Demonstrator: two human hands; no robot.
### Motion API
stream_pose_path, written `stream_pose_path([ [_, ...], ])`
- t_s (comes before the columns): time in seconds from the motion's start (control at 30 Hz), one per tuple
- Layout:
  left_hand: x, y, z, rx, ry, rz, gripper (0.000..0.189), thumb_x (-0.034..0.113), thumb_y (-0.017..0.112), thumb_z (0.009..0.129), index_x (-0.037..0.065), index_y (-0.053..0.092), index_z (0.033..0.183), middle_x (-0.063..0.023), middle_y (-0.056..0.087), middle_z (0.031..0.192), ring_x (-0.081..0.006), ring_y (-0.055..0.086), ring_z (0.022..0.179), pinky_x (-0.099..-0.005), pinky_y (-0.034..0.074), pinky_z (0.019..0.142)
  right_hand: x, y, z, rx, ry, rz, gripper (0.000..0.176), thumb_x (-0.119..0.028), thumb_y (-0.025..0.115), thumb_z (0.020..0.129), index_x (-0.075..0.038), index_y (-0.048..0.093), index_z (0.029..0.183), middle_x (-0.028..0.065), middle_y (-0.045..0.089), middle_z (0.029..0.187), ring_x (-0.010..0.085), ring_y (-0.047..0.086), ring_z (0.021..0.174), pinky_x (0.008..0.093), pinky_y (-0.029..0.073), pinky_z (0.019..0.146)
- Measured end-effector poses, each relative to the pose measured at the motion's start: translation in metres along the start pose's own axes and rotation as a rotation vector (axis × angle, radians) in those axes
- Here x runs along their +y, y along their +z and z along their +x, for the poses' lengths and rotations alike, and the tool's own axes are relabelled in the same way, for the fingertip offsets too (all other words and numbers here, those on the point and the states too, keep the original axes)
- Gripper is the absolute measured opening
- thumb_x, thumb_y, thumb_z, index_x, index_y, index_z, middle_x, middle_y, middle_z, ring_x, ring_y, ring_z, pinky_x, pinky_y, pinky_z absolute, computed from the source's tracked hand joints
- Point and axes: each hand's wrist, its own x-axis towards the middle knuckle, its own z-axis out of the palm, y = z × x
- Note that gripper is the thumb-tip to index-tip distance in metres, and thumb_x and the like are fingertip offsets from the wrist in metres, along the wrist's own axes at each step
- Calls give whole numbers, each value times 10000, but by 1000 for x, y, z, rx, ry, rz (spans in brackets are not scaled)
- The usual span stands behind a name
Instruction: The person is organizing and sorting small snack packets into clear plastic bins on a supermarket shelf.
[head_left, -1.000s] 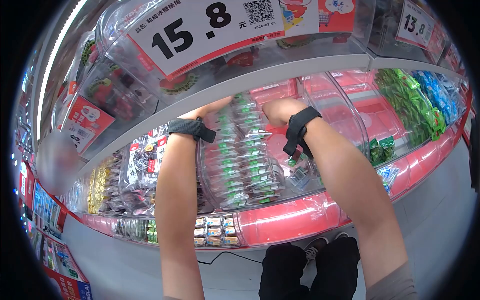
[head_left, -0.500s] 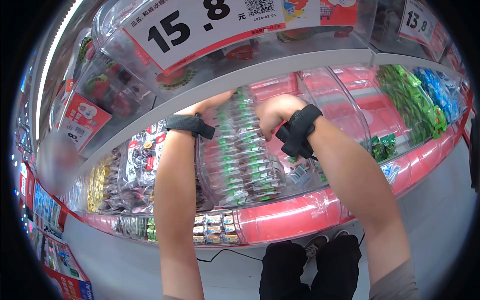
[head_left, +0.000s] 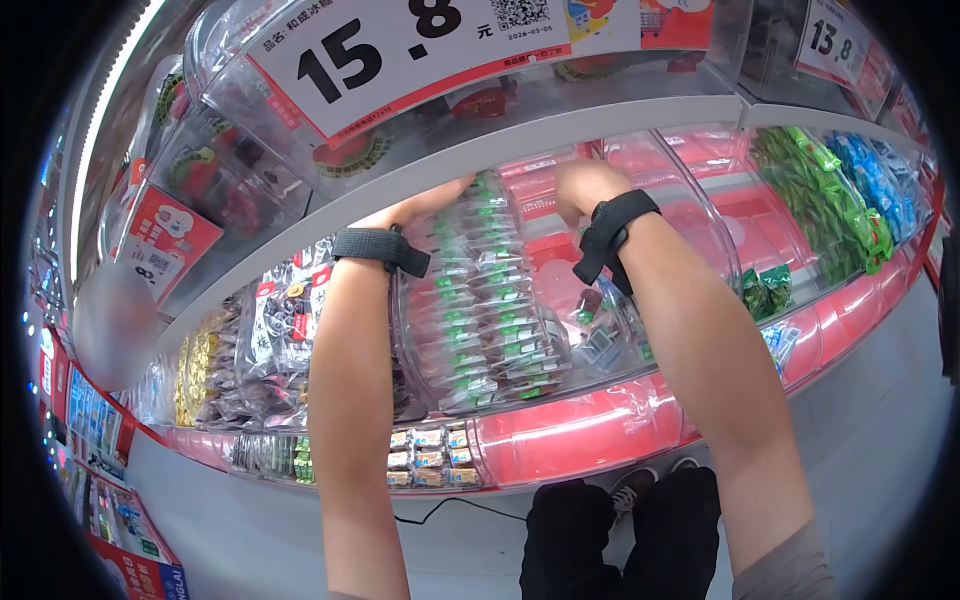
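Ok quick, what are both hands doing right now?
Left hand: against the top of the packet stack, grip hidden, cannot tell.
Right hand: up inside the clear bin, grip hidden, cannot tell.

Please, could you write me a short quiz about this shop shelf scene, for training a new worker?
1. True or false: the left hand and the right hand both reach in under the shelf edge.
2. Which price shows on the big sign above the hands? A 12.5; B 15.8; C 19.9
3. Fill in: the stacked packets between the forearms carry ____ labels.
Key: 1 true; 2 B; 3 green.
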Motion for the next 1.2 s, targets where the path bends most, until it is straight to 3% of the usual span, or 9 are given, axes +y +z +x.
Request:
stream_pose_path([
  [0.13, 2, -1, 1, -9, 11, 19, 396, 295, 558, 845, 61, 596, 1162, -193, 636, 1080, -344, 610, 962, -392, 471, 826, -2, -9, -10, -148, 53, -42, 371, -182, 799, 690, -58, 703, 1026, 124, 695, 1011, 292, 682, 895, 414, 536, 769],
  [0.33, 4, -5, 3, -99, -32, 43, 399, 290, 557, 845, 66, 589, 1174, -191, 632, 1096, -341, 608, 972, -386, 470, 837, 4, 1, 1, -78, 86, -16, 405, -239, 829, 665, -60, 710, 1009, 129, 694, 1010, 282, 683, 893, 411, 540, 778],
  [0.43, 9, -9, 0, -113, -56, 36, 404, 288, 557, 844, 68, 585, 1182, -191, 628, 1107, -340, 604, 984, -382, 467, 845, 6, 7, 1, 3, 55, 0, 420, -247, 833, 660, -42, 708, 1004, 135, 697, 988, 278, 687, 872, 408, 544, 756],
  [0.53, 8, -11, -2, -78, -19, 11, 408, 288, 557, 844, 69, 584, 1187, -188, 626, 1113, -339, 600, 994, -378, 464, 852, 6, 11, 25, -170, -84, -102, 411, -224, 818, 674, -16, 699, 1008, 137, 700, 966, 292, 684, 865, 422, 545, 746],
  [0.63, 2, -2, 1, -43, -2, 16, 409, 288, 557, 845, 69, 582, 1189, -185, 626, 1114, -336, 597, 1001, -376, 462, 857, 8, 14, 33, -140, -108, -29, 389, -207, 801, 693, 2, 693, 1002, 143, 701, 936, 304, 681, 839, 421, 541, 734],
  [0.73, 3, -5, -1, -62, -16, 25, 405, 283, 555, 846, 67, 582, 1187, -183, 628, 1110, -333, 598, 998, -376, 463, 857, 2, 6, 17, -215, -65, 77, 265, -93, 668, 763, -30, 703, 1018, 193, 647, 1104, 346, 641, 996, 432, 506, 849],
  [0.83, 4, -8, -1, -75, -1, 19, 398, 278, 552, 847, 65, 584, 1182, -185, 629, 1102, -334, 601, 986, -380, 465, 848, 3, 8, 13, -182, -91, 18, 392, -258, 766, 725, 2, 682, 1006, 150, 686, 981, 280, 671, 821, 404, 528, 709],
  [1.03, 6, -7, 1, -77, -15, 47, 388, 283, 552, 847, 47, 589, 1153, -194, 636, 1065, -342, 610, 948, -392, 469, 818, 1, 8, 2, -387, -331, -155, 528, -371, 807, 660, -19, 675, 1032, 131, 688, 910, 259, 660, 746, 394, 520, 660],
  [1.2, 8, -6, -2, -50, -27, 58, 381, 293, 551, 848, 41, 599, 1129, -192, 645, 1036, -342, 618, 922, -394, 473, 802, -2, 13, 7, -351, -312, 66, 386, -357, 821, 624, -43, 715, 822, 57, 689, 766, 228, 649, 651, 370, 498, 591],
])
